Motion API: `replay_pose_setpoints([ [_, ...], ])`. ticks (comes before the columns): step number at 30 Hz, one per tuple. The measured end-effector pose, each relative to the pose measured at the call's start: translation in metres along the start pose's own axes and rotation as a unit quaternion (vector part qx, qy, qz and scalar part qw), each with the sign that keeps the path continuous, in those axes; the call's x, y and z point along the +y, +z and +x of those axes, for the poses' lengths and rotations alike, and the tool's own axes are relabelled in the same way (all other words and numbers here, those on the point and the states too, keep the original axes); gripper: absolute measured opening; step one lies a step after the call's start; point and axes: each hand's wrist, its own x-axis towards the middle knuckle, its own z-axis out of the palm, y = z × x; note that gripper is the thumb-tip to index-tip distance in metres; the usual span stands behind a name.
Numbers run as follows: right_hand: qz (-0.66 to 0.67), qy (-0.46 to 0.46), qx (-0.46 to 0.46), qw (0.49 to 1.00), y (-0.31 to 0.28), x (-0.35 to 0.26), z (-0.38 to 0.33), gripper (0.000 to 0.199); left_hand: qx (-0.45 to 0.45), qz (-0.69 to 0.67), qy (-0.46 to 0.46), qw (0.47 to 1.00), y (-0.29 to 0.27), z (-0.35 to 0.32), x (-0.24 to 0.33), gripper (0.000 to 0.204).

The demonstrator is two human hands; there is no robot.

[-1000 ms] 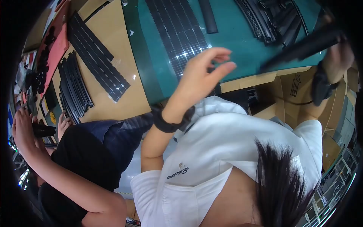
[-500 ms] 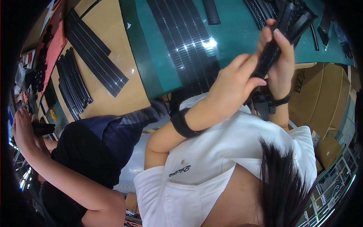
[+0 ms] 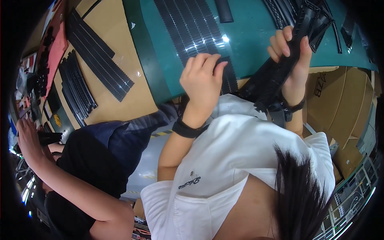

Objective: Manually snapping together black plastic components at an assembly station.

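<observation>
In my right hand (image 3: 294,66) are long black plastic channel-like pieces (image 3: 290,56), held aslant with fingers and thumb wrapped round their middle. Their lower ends come near my white shirt, and at least two upper ends fan apart. My left hand (image 3: 202,78) is over the near end of a row of flat black toothed strips (image 3: 188,26) on the green table. Its fingers are loosely bent, with the thumb apart from them. The fingertips lie close to one strip's end; whether they touch it I cannot make out.
The green tabletop (image 3: 248,44) carries a black tube (image 3: 224,11) and more curved black pieces (image 3: 278,14). Left of it, a tan board (image 3: 132,96) holds toothed strips and a stack of black pieces (image 3: 76,86). A co-worker's arm (image 3: 76,192) and a cardboard box (image 3: 336,96) flank me.
My left hand has let go of the black pieces and moved left over the toothed strips. The pieces in my right hand have shifted, their lower ends now reaching further toward me.
</observation>
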Motion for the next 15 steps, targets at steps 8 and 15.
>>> replay_pose_setpoints([
  [8, -0.108, 0.021, 0.014, 0.994, 0.007, 0.005, -0.002, 0.035, 0.011, 0.007, -0.005, 1.000, 0.013, 0.006, 0.001, 0.011],
  [15, -0.111, 0.041, 0.002, 0.993, 0.014, 0.009, -0.004, 0.037, 0.000, 0.070, 0.019, 0.997, 0.016, 0.015, 0.007, 0.011],
])
